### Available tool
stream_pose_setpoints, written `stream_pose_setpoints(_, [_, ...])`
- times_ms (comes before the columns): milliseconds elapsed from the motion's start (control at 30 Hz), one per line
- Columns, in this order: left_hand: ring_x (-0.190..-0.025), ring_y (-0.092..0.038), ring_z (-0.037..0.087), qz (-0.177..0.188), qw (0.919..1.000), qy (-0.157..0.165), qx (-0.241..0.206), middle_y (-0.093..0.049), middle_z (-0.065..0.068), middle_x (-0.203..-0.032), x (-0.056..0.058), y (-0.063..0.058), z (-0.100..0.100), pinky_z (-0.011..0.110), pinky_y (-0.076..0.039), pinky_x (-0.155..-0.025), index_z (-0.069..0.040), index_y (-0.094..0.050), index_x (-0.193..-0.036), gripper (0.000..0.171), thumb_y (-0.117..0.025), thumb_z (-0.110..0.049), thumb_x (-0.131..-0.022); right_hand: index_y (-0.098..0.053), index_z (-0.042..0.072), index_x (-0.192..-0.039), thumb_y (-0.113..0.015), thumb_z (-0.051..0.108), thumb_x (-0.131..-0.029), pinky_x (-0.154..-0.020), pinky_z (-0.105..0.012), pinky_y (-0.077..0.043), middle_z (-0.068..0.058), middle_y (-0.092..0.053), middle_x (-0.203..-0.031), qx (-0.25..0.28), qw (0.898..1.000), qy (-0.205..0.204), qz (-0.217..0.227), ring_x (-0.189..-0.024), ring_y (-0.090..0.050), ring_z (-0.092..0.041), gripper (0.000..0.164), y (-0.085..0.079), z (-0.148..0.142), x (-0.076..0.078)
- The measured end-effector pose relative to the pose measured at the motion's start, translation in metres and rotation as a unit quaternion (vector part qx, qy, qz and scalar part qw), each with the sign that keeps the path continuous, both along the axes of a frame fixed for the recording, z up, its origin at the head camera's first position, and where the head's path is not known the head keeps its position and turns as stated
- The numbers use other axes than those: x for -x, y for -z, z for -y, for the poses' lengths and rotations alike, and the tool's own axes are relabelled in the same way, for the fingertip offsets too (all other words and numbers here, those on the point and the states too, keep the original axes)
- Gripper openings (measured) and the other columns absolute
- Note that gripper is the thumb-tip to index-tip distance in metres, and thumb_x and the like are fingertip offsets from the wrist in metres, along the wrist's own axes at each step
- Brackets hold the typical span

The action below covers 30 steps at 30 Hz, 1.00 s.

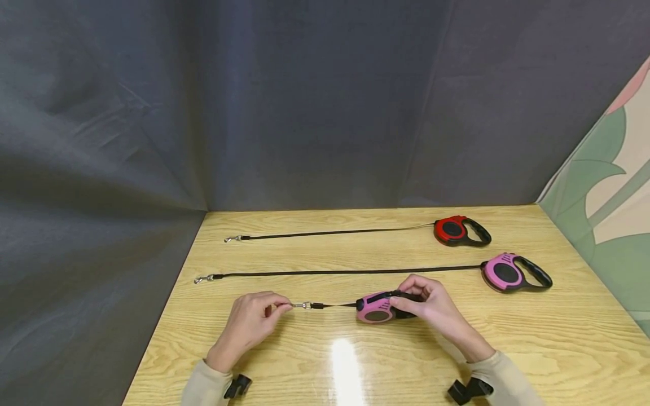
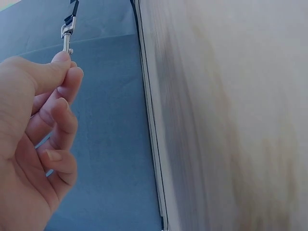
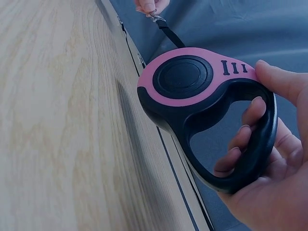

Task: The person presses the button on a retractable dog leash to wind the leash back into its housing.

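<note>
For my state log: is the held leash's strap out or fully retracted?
Out, by a short stretch: the strap runs from the held case to the clip, which the left hand pinches.

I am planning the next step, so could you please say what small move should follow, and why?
Probably draw the left hand gently away from the right hand: one pinches the clip, the other holds the near pink case by its handle, and the cord between is short, while the red case and far pink case have much longer ones laid out.
</note>
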State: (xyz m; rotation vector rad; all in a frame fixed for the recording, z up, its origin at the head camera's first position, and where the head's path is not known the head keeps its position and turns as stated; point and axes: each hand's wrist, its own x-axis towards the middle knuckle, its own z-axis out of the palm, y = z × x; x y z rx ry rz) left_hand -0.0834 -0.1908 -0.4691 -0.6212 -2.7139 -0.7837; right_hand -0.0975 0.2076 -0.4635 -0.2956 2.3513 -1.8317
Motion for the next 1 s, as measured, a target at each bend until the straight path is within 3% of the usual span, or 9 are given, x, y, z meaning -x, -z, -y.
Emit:
stream_pose_setpoints(400, [-0.054, -0.036, -0.01, 0.008, 0.9999, 0.008, 0.001, -0.059, -0.021, -0.066, 0.0, 0.0, -0.005, 0.016, -0.034, -0.052, -0.023, -0.085, -0.093, 0.008, -0.082, -0.031, -0.095, -0.067, -0.001, -0.099, -0.085, 0.009, -0.089, -0.064, -0.024, -0.046, 0.007, -0.069, -0.08, 0.012, 1.0, -0.005, -0.001, -0.07, -0.057, -0.004, 0.022, 0.0, 0.006, -0.002])
stream_pose_setpoints(1000, [-0.056, -0.04, -0.011, 0.009, 0.9993, 0.034, -0.012, -0.072, -0.015, -0.076, 0.0, 0.003, -0.01, 0.015, -0.038, -0.053, -0.022, -0.084, -0.094, 0.012, -0.078, -0.032, -0.098, -0.068, 0.001, -0.1, -0.085, 0.012, -0.09, -0.066, -0.024, -0.046, 0.007, -0.068, -0.08, 0.011, 1.0, -0.008, 0.011, -0.071, -0.055, -0.004, 0.022, 0.002, 0.013, -0.001])
